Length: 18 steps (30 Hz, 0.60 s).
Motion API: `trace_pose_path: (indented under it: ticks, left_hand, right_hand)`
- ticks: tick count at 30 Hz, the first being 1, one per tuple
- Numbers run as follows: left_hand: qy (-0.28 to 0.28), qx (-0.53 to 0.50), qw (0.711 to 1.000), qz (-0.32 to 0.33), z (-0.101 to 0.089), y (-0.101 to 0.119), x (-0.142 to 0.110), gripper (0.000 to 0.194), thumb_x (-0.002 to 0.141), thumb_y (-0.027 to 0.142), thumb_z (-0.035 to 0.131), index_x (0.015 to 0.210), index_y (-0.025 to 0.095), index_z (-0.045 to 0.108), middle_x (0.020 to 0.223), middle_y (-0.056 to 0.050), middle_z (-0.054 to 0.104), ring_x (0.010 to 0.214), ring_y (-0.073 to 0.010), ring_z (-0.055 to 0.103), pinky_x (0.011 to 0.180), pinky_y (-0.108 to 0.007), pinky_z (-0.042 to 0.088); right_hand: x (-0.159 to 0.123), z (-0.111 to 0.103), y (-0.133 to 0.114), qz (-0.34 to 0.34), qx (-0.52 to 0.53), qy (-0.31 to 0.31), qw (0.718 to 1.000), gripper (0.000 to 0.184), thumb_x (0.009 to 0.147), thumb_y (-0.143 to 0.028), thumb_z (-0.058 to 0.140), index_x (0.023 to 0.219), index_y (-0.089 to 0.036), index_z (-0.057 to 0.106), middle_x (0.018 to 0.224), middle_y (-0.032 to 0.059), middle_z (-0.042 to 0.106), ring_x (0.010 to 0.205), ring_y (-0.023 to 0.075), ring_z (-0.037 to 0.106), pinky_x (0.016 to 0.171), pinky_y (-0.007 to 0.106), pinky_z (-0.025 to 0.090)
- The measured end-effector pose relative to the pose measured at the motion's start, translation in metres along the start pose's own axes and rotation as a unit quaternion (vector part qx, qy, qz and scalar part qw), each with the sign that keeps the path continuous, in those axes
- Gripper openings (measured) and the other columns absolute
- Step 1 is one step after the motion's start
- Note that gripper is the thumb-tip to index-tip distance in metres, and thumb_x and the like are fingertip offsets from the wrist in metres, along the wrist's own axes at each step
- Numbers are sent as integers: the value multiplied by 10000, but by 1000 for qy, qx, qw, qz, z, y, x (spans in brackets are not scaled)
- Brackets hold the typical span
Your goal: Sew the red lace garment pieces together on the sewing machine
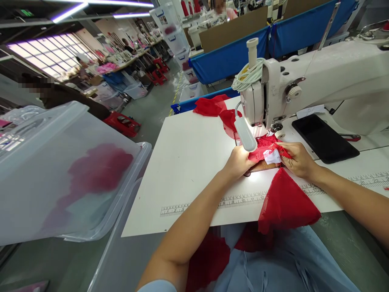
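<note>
Sheer red fabric [258, 155] lies bunched under the needle area of a white sewing machine [253, 101]. My left hand [238, 163] is closed on its left edge, the fingertips partly hidden behind a small white lamp [245, 134]. On the other side my right hand [296, 159] pinches the fabric close to a small white label [272, 156]. Between the hands, the label shows on top of the cloth. A red fabric panel [287, 202] hangs from the work over the table's front edge towards my lap.
A black phone [325, 138] lies right of the needle, with red-handled snips [349, 137] behind it. More red fabric [211, 106] rests at the table's far edge. A ruler strip [234, 201] runs along the front. Left of the table stands a translucent plastic bin [100, 121]; a person sits beyond.
</note>
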<state>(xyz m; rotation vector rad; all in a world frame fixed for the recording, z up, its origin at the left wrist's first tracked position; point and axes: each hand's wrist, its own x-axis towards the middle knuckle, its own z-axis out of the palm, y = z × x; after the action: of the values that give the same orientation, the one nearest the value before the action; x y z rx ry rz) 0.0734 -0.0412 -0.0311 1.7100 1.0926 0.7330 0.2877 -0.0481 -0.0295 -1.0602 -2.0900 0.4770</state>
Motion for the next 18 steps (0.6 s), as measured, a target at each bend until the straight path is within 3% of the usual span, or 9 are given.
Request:
trace_pose_path:
  ticks: [5, 9, 13, 18]
  left_hand:
    - [-11, 8, 1000, 19, -1, 0, -2, 284, 891, 230, 564, 695, 223, 359, 592, 72, 412, 378, -72, 413, 396, -231, 356]
    - [-12, 113, 988, 105, -5, 2, -4, 236, 910, 191, 510, 697, 205, 409, 717, 25, 505, 497, -83, 457, 473, -228, 409]
    - [22, 297, 930, 215, -6, 1, -4, 187, 851, 62, 458, 726, 195, 497, 745, -5, 535, 657, -136, 500, 578, -239, 425]
    - [26, 433, 856, 281, -4, -5, -7, 205, 835, 41, 439, 794, 182, 582, 799, -35, 598, 698, -156, 538, 568, -246, 400]
  right_hand:
    - [-1, 2, 5, -20, 17, 14, 1000, 389, 930, -525, 487, 824, -230, 717, 818, 90, 745, 756, 264, 700, 656, 355, 534]
    - [-2, 4, 8, -47, 15, 29, 998, 440, 946, -574, 465, 887, -235, 738, 835, 88, 750, 790, 263, 713, 676, 345, 546]
    - [-5, 6, 5, -78, 14, 6, 997, 501, 995, -584, 381, 907, -219, 713, 841, 90, 737, 779, 236, 698, 680, 319, 528]
    - [-11, 7, 1, -89, -18, -45, 995, 535, 1032, -562, 291, 865, -214, 662, 808, 72, 689, 756, 206, 643, 683, 298, 487]
